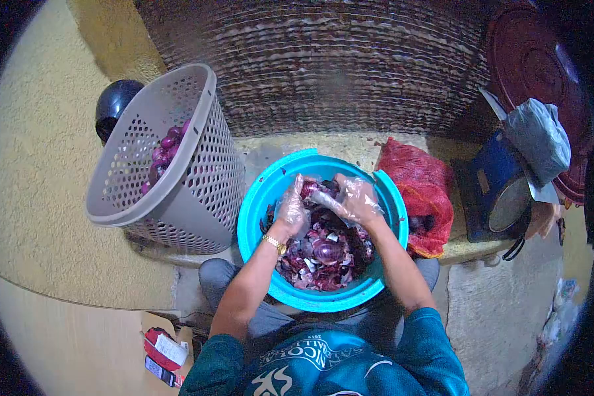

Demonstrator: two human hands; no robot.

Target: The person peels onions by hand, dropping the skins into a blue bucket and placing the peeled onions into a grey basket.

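Clear plastic gloves cover both of my hands, which work over a turquoise basin [247, 244]. My left hand [293, 206], with a gold watch above its wrist, is closed around a red onion [308, 189]. From the other side, my right hand [358, 200] curls in, its thumb stretched toward that onion and touching it; its other fingertips are partly hidden. Below the hands, a heap of purple onion skins [310, 264] fills the basin. Another whole red onion [328, 251] lies on top of the heap.
Left of the basin leans a tall grey perforated basket [208, 165] holding several red onions [166, 153]. A red mesh sack [419, 178] sits close on the right, beside a blue weighing scale [501, 188] with a plastic bag [540, 138] on it. A dark round object [117, 105] stands behind the basket.
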